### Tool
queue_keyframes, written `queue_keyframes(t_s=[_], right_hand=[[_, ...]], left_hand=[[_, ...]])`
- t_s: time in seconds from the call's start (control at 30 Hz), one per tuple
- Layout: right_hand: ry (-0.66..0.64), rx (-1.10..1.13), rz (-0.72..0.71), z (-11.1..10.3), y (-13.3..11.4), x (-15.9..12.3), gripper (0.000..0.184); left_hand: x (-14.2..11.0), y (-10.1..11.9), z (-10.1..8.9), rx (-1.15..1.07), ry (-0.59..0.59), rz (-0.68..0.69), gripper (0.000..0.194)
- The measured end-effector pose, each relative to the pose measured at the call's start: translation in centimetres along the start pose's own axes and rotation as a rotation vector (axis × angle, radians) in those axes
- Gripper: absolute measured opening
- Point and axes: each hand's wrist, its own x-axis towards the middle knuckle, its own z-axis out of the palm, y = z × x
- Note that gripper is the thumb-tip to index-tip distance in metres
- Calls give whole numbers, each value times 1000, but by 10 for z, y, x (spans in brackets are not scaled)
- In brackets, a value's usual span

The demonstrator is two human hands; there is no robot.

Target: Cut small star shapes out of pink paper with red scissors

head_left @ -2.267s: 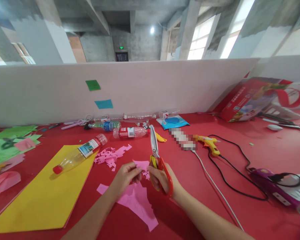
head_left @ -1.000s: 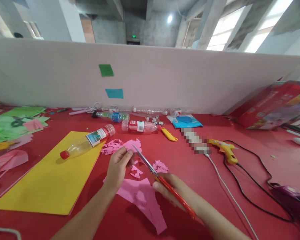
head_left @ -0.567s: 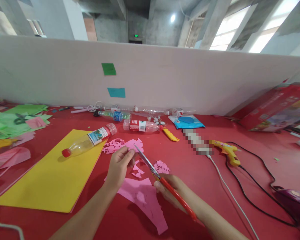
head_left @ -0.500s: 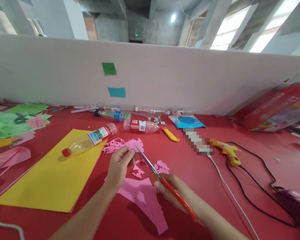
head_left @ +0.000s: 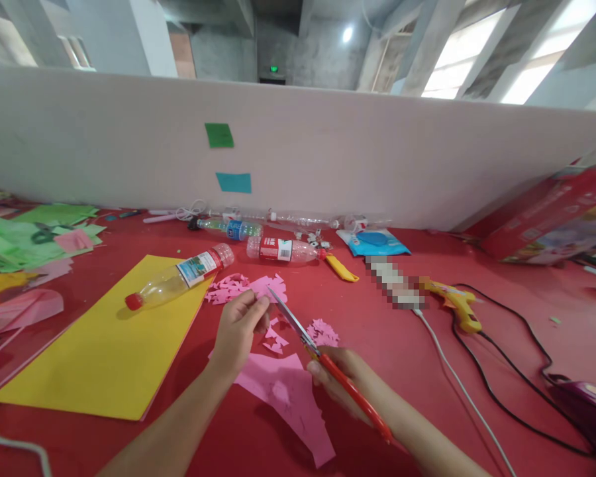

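My left hand (head_left: 241,324) is closed in a pinch on a piece of pink paper (head_left: 269,286). How far that piece reaches is hard to tell against the pink scraps (head_left: 227,289) lying behind it. Red-handled scissors (head_left: 342,384) are gripped in my right hand (head_left: 352,371), their blades nearly together and pointing up and left, the tip by my left fingertips. Below the hands lies a larger pink sheet (head_left: 283,391) with a jagged edge. Small pink cuttings (head_left: 322,333) form a pile beyond the scissors, and other scraps (head_left: 277,341) lie between the hands.
A yellow sheet (head_left: 89,351) with a plastic bottle (head_left: 179,278) on it is at left. More bottles (head_left: 283,250), a yellow cutter (head_left: 341,268) and a blue packet (head_left: 375,242) lie farther back. A yellow glue gun (head_left: 457,305) and cables are at right. A white partition (head_left: 328,152) stands behind.
The view has shifted very slightly, so the background sits a little farther right. Both hands and the scissors keep nearly the same position.
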Motion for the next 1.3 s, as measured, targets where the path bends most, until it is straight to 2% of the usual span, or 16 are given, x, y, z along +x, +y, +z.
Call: queue_keyframes(t_s=[0.4, 0.63, 0.83, 0.93, 1.1, 1.3], right_hand=[[24, -15, -2, 0, 1, 0, 48], [-8, -8, 37, -3, 3, 2, 47], [-112, 154, 34, -2, 1, -4, 53], [-108, 187, 72, -1, 0, -6, 58], [-128, 215, -3, 3, 3, -6, 57], [-67, 192, -99, 11, 2, -8, 56]], left_hand=[[1, -3, -2, -21, -9, -8, 27], [10, -4, -12, -10, -38, 74, 21], [8, -9, -10, -144, -46, 61, 18], [7, -9, -8, -186, -46, 60, 17], [4, -8, -6, -197, -35, 49, 17], [-1, -10, -1, -204, -77, 26, 23]])
